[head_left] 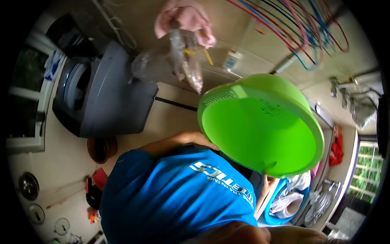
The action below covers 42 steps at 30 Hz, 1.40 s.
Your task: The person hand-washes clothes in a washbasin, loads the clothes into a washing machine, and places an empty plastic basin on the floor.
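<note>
A large green plastic basin [260, 130] is tilted in front of my blue shirt, its hollow side facing me. Small holes show in its wall near the top, and its rim has a slotted part at the upper left. My left hand [201, 139] lies against the lower left rim, its fingers partly hidden. At the bottom rim my right hand [266, 182] grips the edge, with one fingertip over the inside. Just below my right hand stands a blue tub [268, 215] with white and grey cloths [287, 204] in it.
A dark grey washing machine [115, 95] stands at the left, near a brown pot [101, 149]. Plastic bags [187, 61] and a pink cloth [185, 20] hang on the wall. Coloured hangers [300, 28] hang upper right, with taps [343, 87] below.
</note>
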Available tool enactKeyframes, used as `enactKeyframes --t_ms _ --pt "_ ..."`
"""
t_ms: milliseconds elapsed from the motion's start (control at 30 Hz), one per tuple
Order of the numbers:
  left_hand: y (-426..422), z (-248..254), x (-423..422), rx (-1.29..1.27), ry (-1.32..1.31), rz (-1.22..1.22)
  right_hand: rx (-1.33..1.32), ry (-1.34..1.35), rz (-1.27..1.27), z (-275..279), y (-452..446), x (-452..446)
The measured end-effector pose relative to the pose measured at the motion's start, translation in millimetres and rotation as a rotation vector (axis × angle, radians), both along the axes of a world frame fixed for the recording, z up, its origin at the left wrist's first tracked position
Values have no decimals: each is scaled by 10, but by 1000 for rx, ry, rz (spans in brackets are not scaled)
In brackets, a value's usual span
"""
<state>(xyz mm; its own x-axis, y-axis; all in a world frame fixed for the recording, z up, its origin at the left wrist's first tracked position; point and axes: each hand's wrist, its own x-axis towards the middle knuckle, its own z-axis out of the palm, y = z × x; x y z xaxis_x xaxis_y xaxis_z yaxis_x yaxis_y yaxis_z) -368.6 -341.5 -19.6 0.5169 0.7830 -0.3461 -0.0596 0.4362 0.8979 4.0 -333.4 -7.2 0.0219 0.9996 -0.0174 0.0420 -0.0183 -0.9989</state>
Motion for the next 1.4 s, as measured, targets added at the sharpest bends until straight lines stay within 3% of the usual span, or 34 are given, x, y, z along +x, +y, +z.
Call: enactKeyframes --t_ms 67,267,400,467,500,667,700,767,1000,1067,1133,1233,1333,1400 --pt "-250 -81 -364 139 116 117 -89 156 -2 9 91 -546" --pt "-944 -217 -1162 139 119 596 -101 152 310 135 348 -1758" --pt "-1304 -116 -1400 -44 66 869 -69 145 495 142 361 -2337" --pt "-1397 -120 -1315 -161 -168 1089 -81 184 543 281 364 -2483" --pt "-1474 -515 -1355 -159 -112 1077 -75 140 639 190 446 -2448" --pt "-1827 -88 -1196 43 -276 1453 -214 142 999 209 720 -2768" --pt "-1980 -62 -1245 99 -390 1575 -153 75 1085 177 724 -2968" --pt "-2404 -108 -1273 99 -338 1717 -12 -40 1213 62 805 -3176" --pt "-3930 62 -1239 271 -346 2295 -28 -35 1292 -154 458 -3728" --pt "-4339 -239 -1170 273 -309 2410 -62 -31 1332 -123 230 -3906" --pt "-4787 -638 -1102 213 -434 2564 -71 -244 1388 -101 -44 -4133" --pt "-5210 -943 -892 57 -679 2623 -38 -248 1476 -126 -555 -4555" --pt "-5396 -996 -797 112 -779 2653 -2 -300 1568 19 -1254 -5140" --pt "-5603 -1373 -639 35 -809 2674 -10 -384 1636 140 -1715 -5462"
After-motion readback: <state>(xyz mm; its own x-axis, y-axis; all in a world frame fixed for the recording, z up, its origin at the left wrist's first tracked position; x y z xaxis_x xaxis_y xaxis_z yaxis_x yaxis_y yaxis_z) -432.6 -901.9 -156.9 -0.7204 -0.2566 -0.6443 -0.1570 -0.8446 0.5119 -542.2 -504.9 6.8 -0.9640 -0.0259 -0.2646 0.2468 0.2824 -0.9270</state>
